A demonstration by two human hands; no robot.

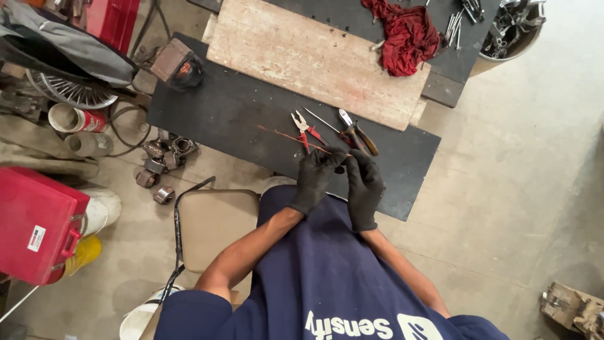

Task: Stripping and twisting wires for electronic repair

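Pinching a thin red wire (296, 136) between both gloved hands, left hand (314, 177) and right hand (363, 189) are meeting fingertips over the dark bench (220, 113); pliers (305, 126) are lying unused, so work seems early.

Both hands, the left hand (313, 179) and the right hand (363, 189), are covered by matt black gloves, seemingly rubber. A thin reddish wire (292, 136) is pinched between them. The bench (220, 119) is topped by dull, dark, scuffed sheet. Along its far edge a rough, pale, worn wooden plank (308, 56) is laid, with crumpled red cloth (406, 34). Bare metal jaws and glossy red plastic handles are shown by the pliers (305, 129).
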